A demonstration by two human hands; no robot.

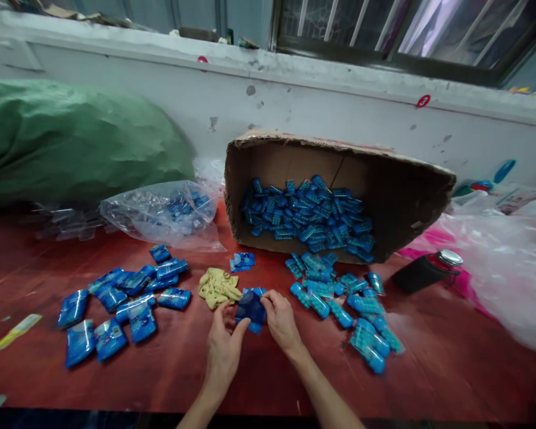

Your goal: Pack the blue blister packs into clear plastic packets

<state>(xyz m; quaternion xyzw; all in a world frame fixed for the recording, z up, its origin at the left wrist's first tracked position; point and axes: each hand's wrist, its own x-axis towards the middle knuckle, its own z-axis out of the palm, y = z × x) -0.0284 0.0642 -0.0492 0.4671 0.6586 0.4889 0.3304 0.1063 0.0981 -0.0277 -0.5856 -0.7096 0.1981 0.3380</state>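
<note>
Between my two hands is a small dark blue plastic pouch (250, 308), held just above the table. My left hand (226, 336) pinches its lower left side between thumb and fingers. At the upper right edge, my right hand (282, 319) grips it too. A crumpled yellow-green cloth (218, 287) lies right behind my left hand. A few flat blue packets (243, 261) rest farther back. Filled blue pouches (131, 298) are spread to the left. To the right lie several clear-wrapped blue-green bottles (324, 286).
A cardboard box (393, 161) on its side holds many more such bottles. Left of it are a clear plastic bag (129, 208) and a big green sack (80, 140). A dark flask (422, 273) leans by plastic bags on the right. A yellow cutter (16, 332) lies far left.
</note>
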